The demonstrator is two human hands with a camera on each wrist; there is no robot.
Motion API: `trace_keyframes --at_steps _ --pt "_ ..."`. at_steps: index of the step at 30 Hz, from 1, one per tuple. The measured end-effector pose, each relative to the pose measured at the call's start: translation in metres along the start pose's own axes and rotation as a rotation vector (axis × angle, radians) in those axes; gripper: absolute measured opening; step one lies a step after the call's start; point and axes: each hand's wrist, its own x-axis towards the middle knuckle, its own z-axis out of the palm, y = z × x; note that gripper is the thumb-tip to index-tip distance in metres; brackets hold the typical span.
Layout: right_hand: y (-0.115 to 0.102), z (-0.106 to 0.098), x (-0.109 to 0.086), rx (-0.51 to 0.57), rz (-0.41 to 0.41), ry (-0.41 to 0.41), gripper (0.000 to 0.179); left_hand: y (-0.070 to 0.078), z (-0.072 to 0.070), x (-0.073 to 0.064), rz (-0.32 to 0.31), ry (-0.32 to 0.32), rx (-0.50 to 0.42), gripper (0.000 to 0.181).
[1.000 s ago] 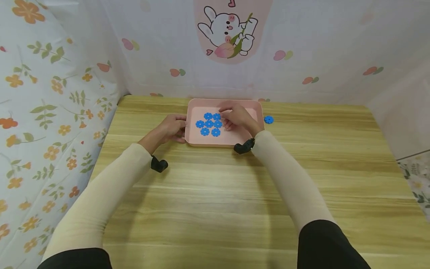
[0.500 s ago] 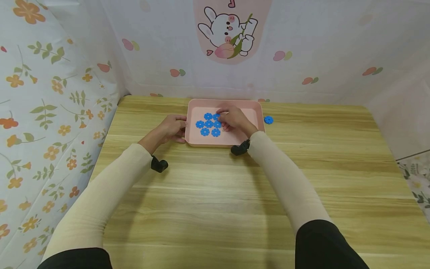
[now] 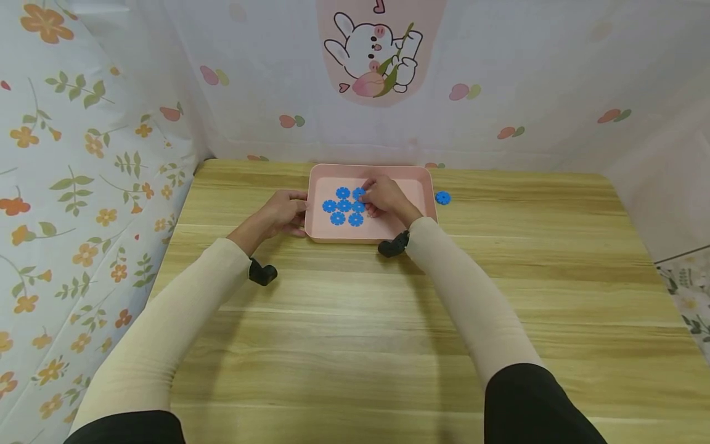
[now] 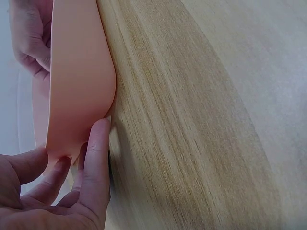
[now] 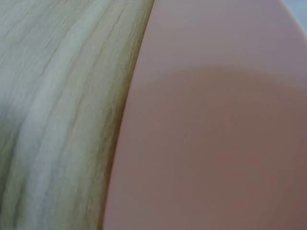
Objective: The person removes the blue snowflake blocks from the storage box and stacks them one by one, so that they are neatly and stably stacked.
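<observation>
a: state the position of the tray.
b: the pink tray lies flat on the wooden tabletop, adjacent to the far edge and slightly left of that edge's middle.

a: list its contents.
b: seven blue discs, notched at the rim, lie in the left half of the tray. layout from the far wall: two, three, two. whether neighbours touch is too small to tell. a loose blue disc lies on the tabletop, just beside the tray's right edge.

a: report the left hand.
b: the left hand holds the tray at its left end. in the left wrist view, the thumb tip meets the rim and the fingers press the outer wall by the near corner.

a: report the right hand.
b: the right hand is over the tray, fingers bent, fingertips at the right-hand discs of the far and middle rows. whether a disc is clamped between them cannot be told. the two hands are apart.

a: other items?
b: each wrist carries a black device. a printed cloth hangs behind the far edge.
</observation>
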Motion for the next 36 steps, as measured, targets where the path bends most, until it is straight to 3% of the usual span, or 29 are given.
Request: trace_keyframes --at_steps 6,13,24,30,36 --pt "0.002 0.000 -0.001 0.030 0.017 0.000 0.026 -0.002 0.001 0.002 0.004 -0.005 0.001 0.043" --pt "0.004 -0.007 -0.009 0.109 -0.038 -0.027 0.020 -0.004 0.001 0.003 0.007 -0.009 -0.003 0.044" --pt "0.007 -0.024 -0.022 0.161 -0.140 0.075 0.021 -0.004 -0.002 0.002 0.001 0.001 -0.004 0.043" --pt "0.016 -0.041 -0.031 0.305 -0.088 0.142 0.027 -0.004 -0.003 0.002 0.007 -0.005 0.002 0.044" --pt "0.029 -0.065 -0.047 0.431 -0.125 0.152 0.029 -0.003 -0.001 0.004 0.008 -0.008 0.001 0.044"
